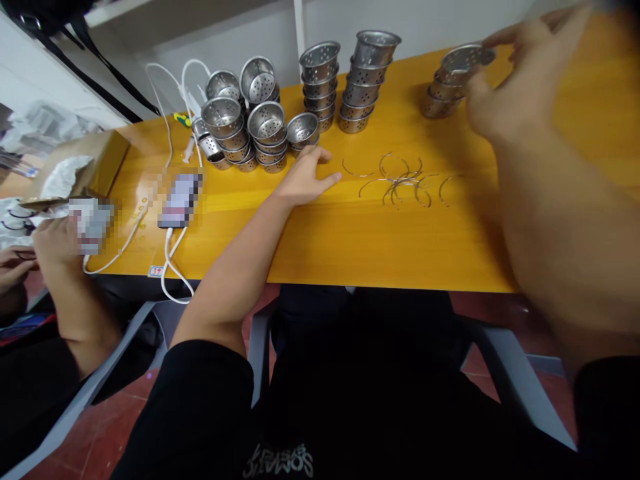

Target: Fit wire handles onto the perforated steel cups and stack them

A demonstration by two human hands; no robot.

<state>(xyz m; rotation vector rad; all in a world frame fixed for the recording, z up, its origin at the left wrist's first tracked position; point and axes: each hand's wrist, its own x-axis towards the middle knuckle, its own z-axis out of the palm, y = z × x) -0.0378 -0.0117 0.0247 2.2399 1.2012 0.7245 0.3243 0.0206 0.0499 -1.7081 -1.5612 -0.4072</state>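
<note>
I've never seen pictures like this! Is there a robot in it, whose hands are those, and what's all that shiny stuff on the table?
No robot here, just a person with two bare hands. There is only one picture, and it comes from a camera worn on their head, looking forward and down.

On the yellow table stand stacks of shiny metal cups dotted with little holes. Thin curved wires lie in a loose pile, and a phone is on the left.

The left hand is open and empty beside the cups. The right hand has its fingers at the rim of a short stack; it's too blurry to tell if they grip it.
</note>
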